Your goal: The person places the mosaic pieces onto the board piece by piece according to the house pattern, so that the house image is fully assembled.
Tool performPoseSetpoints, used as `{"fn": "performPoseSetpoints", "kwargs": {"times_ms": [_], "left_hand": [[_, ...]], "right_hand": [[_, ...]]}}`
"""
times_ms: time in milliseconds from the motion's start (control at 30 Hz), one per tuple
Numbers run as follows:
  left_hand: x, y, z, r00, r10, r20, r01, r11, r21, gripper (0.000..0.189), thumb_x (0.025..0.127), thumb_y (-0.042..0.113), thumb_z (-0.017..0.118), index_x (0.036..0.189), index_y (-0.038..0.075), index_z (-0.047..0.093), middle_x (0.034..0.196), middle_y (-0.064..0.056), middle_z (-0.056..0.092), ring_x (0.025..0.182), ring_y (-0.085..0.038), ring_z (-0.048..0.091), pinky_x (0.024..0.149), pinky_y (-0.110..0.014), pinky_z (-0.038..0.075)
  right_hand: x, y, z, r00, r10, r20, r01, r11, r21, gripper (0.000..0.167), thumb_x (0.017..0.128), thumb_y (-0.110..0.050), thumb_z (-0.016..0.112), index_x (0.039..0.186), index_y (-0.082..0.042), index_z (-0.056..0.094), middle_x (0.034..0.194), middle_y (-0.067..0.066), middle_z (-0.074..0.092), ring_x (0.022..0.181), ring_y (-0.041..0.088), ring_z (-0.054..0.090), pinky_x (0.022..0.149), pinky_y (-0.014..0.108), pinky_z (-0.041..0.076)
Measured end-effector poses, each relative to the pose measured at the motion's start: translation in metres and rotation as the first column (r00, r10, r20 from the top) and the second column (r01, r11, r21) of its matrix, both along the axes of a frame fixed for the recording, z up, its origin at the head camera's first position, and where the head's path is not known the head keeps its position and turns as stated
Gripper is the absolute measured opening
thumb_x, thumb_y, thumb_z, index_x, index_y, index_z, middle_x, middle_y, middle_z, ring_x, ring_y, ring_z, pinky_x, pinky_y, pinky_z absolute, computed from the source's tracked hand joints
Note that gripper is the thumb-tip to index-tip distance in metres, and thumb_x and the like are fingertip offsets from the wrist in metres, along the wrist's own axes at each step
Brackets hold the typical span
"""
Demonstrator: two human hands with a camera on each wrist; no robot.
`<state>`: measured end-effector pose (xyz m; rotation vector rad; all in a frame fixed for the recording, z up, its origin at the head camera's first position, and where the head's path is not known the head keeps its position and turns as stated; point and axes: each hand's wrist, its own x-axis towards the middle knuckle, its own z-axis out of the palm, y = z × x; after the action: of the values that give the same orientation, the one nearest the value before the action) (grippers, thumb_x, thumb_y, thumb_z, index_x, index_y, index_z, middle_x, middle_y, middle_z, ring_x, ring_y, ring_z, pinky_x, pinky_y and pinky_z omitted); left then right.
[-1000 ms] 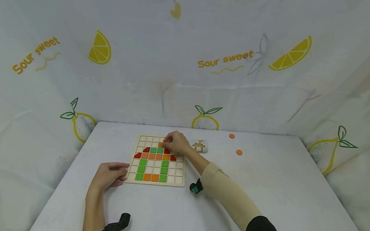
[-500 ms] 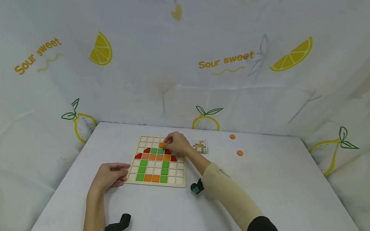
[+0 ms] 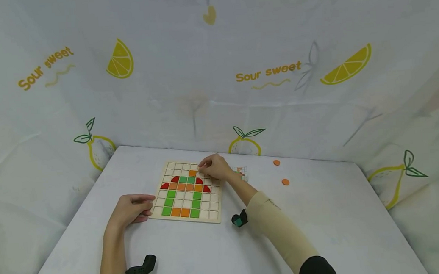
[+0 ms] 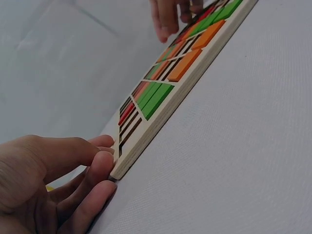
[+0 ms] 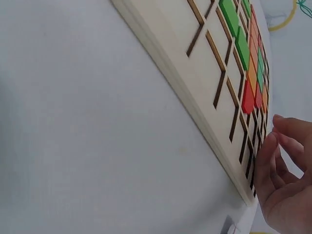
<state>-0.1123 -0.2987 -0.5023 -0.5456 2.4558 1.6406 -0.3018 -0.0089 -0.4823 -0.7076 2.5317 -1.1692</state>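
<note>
A wooden grid board [image 3: 213,215] lies flat on the table, bearing green and orange square tiles and red rounded tiles. My left hand [image 3: 130,209] holds the board's near left edge; in the left wrist view the thumb and curled fingertips of that hand [image 4: 73,178] meet its corner. Over the board's far right part hovers my right hand [image 3: 215,168], just right of a lone orange square tile [image 3: 192,173]. Its thumb and index fingertips are close together in the right wrist view, and nothing shows between them on that hand [image 5: 287,170].
A small pattern card [image 3: 242,173] lies right of the board, partly hidden by the right hand and forearm. Two orange round pieces [image 3: 276,162] [image 3: 285,182] lie farther right. A white lemon-print cloth [image 3: 189,92] hangs behind and beside the table [image 3: 189,258].
My right hand has let go of the orange square tile and moved slightly right, now covering part of the card. My left hand stays at the board's edge.
</note>
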Motion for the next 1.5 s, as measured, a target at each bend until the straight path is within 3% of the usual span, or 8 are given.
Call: {"fn": "performPoseSetpoints", "kwargs": {"times_ms": [133,267,433,600,800,967,1133,1500], "left_hand": [[0.000,0.001,-0.001,1.000,0.005,0.000,-0.005,1.000,-0.004,0.037,0.100,0.015,0.074,0.134,-0.002,0.073,0.092,-0.004,0.077,0.076,-0.010,0.072,0.066,-0.026,0.065],[0.000,0.001,-0.001,1.000,0.003,0.002,-0.002,1.000,-0.006,0.037,0.101,0.015,0.074,0.134,-0.001,0.073,0.092,-0.004,0.077,0.076,-0.010,0.072,0.066,-0.026,0.065],[0.000,0.000,0.000,1.000,-0.002,0.004,0.002,1.000,-0.008,0.037,0.101,0.016,0.074,0.133,-0.001,0.074,0.092,-0.003,0.077,0.076,-0.010,0.071,0.066,-0.026,0.065],[0.000,-0.001,0.000,1.000,-0.003,0.000,0.003,1.000,-0.008,0.037,0.101,0.016,0.074,0.134,-0.001,0.074,0.092,-0.003,0.077,0.075,-0.010,0.071,0.066,-0.026,0.064],[0.000,-0.001,0.000,1.000,0.002,0.004,-0.002,1.000,0.005,0.037,0.101,0.016,0.074,0.134,-0.001,0.073,0.092,-0.003,0.077,0.075,-0.009,0.071,0.065,-0.025,0.064],[0.000,-0.001,0.000,1.000,-0.001,0.003,0.001,1.000,0.006,0.037,0.101,0.016,0.074,0.134,-0.001,0.073,0.093,-0.003,0.077,0.076,-0.010,0.071,0.066,-0.026,0.064],[0.000,-0.001,0.002,1.000,-0.005,-0.002,0.005,1.000,0.006,0.037,0.101,0.017,0.074,0.134,-0.001,0.073,0.094,-0.004,0.077,0.076,-0.010,0.071,0.066,-0.026,0.065],[0.001,0.000,0.002,1.000,-0.008,-0.008,0.008,1.000,0.005,0.037,0.102,0.017,0.074,0.134,-0.002,0.073,0.094,-0.005,0.077,0.077,-0.011,0.071,0.066,-0.025,0.065]], "right_hand": [[-0.012,0.024,0.007,0.995,-0.045,0.088,0.049,0.998,-0.041,0.022,0.102,-0.019,0.075,0.116,-0.003,0.079,0.098,0.010,0.073,0.068,0.011,0.061,0.062,0.022,0.054],[-0.025,0.056,0.013,0.983,-0.076,0.168,0.089,0.993,-0.073,0.025,0.103,-0.019,0.074,0.121,-0.002,0.077,0.099,0.012,0.073,0.075,0.015,0.066,0.066,0.026,0.059],[-0.038,0.103,0.020,0.978,-0.100,0.182,0.108,0.994,-0.032,0.030,0.103,-0.023,0.075,0.124,-0.002,0.077,0.098,0.013,0.074,0.079,0.016,0.068,0.070,0.027,0.062],[-0.048,0.152,0.019,0.965,-0.154,0.211,0.156,0.988,0.009,0.033,0.102,-0.025,0.076,0.127,-0.003,0.076,0.096,0.003,0.074,0.080,0.013,0.067,0.071,0.024,0.061],[-0.052,0.211,0.011,0.940,-0.256,0.225,0.261,0.965,0.007,0.044,0.102,-0.026,0.076,0.137,-0.001,0.070,0.101,-0.003,0.072,0.084,0.010,0.066,0.074,0.022,0.059],[-0.048,0.246,0.003,0.910,-0.340,0.238,0.350,0.937,-0.001,0.049,0.103,-0.020,0.075,0.144,0.003,0.063,0.107,0.000,0.070,0.077,0.005,0.061,0.070,0.020,0.056],[-0.048,0.259,-0.008,0.881,-0.376,0.286,0.402,0.915,-0.037,0.052,0.101,-0.016,0.078,0.145,0.007,0.061,0.105,-0.001,0.073,0.065,0.004,0.055,0.061,0.019,0.053],[-0.049,0.252,-0.014,0.894,-0.411,0.180,0.419,0.908,-0.008,0.040,0.098,-0.019,0.083,0.126,0.007,0.072,0.073,-0.011,0.066,0.056,0.004,0.053,0.054,0.019,0.049]]}}
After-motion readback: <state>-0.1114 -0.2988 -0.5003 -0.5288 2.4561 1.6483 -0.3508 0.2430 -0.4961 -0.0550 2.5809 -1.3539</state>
